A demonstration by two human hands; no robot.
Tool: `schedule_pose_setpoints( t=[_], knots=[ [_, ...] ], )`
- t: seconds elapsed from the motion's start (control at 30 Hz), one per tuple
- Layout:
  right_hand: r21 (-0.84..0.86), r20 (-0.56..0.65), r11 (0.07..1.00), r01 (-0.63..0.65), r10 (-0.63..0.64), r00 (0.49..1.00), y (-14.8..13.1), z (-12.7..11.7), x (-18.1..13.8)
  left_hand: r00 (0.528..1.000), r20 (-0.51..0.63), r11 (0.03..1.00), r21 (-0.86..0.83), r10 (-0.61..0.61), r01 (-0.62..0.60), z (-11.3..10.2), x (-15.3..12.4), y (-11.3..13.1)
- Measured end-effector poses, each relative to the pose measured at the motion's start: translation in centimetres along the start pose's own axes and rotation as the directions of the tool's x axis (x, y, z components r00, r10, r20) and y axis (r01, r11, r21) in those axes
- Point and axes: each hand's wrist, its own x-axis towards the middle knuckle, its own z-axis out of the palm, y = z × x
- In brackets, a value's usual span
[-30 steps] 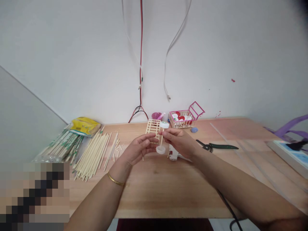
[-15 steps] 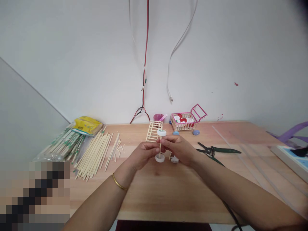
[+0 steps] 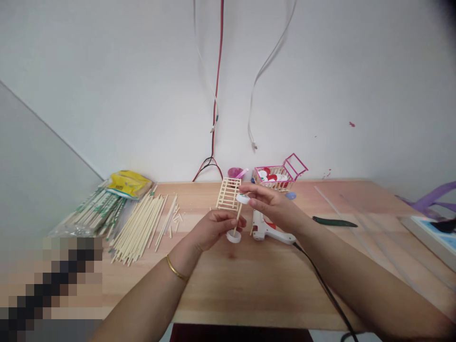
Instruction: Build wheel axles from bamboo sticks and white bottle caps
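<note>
My left hand [image 3: 217, 228] pinches a thin wooden stick [image 3: 237, 218] between thumb and fingers. White bottle caps sit at both ends of it: the lower cap [image 3: 233, 237] hangs below my left fingers, and the upper cap [image 3: 242, 198] has a green mark on top. My right hand [image 3: 269, 202] has its thumb and fingertips around that upper cap. The stick leans slightly to the right. Just beyond it lies a ladder-like frame of sticks [image 3: 228, 194]. A white glue gun [image 3: 274, 233] rests on the table under my right hand.
Loose wooden sticks [image 3: 138, 228], short cut pieces [image 3: 177, 218] and a yellow packet [image 3: 128, 184] lie at left. At the back stands a pink-rimmed stick basket [image 3: 272, 179] with caps inside, beside a pink bowl [image 3: 235, 172]. A green-handled cutter [image 3: 335, 222] is partly hidden by my right arm.
My right hand has moved up from the stick's middle to the upper cap. The stick now tilts to the right, and the glue gun has come into view.
</note>
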Motion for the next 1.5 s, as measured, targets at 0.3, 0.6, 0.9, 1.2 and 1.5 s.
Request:
schedule_pose_setpoints(
  t=[0.3, 0.6, 0.9, 1.2, 1.5],
  knots=[
    [-0.052, 0.029, 0.998, 0.027, -0.026, 0.999, -0.4, 0.1, -0.1, 0.998, 0.027, 0.991, 0.118, 0.062, -0.065, 0.1, 0.1, 0.1],
    [-0.047, 0.007, 0.999, -0.015, 0.015, 1.0, -0.5, 0.2, -0.2, 0.999, 0.005, 0.992, 0.119, 0.051, -0.052, -0.2, 0.3, -0.3],
    [-0.054, 0.017, 0.999, 0.004, -0.003, 1.0, -0.3, 0.3, -0.1, 0.999, 0.005, 0.989, 0.14, 0.051, -0.052, -0.3, 0.3, -0.4],
    [-0.093, 0.022, 0.994, 0.051, -0.049, 0.999, -0.1, 0.1, -0.1, 0.997, 0.028, 0.986, 0.149, 0.07, -0.073, -0.4, 0.3, -0.4],
    [-0.167, -0.109, 0.983, 0.074, -0.093, 0.99, 0.4, -0.2, 0.0, 0.999, 0.002, 0.991, -0.129, -0.038, 0.037, 0.2, 0.0, 0.2]
  ],
)
